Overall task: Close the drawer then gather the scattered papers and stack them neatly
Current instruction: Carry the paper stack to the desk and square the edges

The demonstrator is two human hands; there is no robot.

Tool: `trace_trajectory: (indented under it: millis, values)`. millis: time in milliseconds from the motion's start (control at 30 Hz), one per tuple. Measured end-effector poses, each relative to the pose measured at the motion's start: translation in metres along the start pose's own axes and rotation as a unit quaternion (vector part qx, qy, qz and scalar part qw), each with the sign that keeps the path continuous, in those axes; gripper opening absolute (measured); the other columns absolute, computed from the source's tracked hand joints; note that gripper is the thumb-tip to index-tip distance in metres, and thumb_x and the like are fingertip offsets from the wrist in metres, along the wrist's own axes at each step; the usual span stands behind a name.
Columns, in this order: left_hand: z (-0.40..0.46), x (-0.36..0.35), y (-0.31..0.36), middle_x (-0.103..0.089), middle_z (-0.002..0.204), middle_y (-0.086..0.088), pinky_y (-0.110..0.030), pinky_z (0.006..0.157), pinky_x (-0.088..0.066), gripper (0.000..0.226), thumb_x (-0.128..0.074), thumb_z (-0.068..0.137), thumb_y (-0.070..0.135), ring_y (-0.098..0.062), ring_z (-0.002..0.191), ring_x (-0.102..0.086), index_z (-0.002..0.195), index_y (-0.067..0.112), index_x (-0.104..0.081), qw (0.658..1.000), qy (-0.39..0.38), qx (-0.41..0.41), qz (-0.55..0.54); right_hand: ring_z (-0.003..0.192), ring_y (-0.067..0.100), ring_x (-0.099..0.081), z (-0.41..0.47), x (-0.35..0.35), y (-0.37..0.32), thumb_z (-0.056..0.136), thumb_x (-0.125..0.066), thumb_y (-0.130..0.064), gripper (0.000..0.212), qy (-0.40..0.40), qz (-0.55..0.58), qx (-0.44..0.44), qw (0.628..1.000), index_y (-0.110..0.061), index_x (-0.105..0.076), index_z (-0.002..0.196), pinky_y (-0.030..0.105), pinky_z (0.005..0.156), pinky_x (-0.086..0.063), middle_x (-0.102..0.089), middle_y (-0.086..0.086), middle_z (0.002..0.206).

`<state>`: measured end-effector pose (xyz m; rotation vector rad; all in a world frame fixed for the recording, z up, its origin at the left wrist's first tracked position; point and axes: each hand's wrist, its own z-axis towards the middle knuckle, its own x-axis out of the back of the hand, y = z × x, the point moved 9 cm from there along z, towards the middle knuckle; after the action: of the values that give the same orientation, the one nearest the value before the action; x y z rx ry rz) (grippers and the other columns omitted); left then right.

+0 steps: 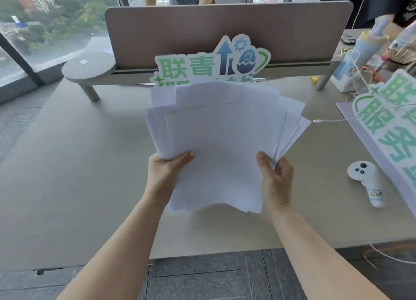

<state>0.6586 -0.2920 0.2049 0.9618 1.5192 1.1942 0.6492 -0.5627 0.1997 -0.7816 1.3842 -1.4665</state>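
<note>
A loose bundle of white papers (222,130) is held up above the light desk (78,164), its sheets fanned and uneven at the top and right edges. My left hand (166,171) grips the bundle's lower left side, thumb on the front sheet. My right hand (274,180) grips the lower right side the same way, fingers behind the sheets. The bottom edge of the bundle curls in the air. No drawer is in view.
A grey divider panel (225,29) runs along the desk's back with a green-lettered cutout sign (211,63) leaning on it. A white controller (367,182) lies at the right, beside a large sign board (387,137), a white cable and clutter. Persons stand behind the divider.
</note>
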Motion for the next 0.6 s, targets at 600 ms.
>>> trace_trajectory:
  millis: [600]
  values:
    - [-0.005, -0.009, -0.012, -0.077, 0.087, 0.0, -0.03, 0.072, -0.056, 0.024, -0.082, 0.063, 0.013, -0.016, 0.084, -0.071, 0.085, 0.016, -0.076, 1.0, -0.019, 0.005, -0.001, 0.076, 0.022, -0.038, -0.004, 0.004, 0.003, 0.074, -0.049, -0.005, 0.011, -0.021, 0.093, -0.01, 0.995, 0.004, -0.055, 0.075, 0.033, 0.069, -0.031, -0.043, 0.01, 0.079]
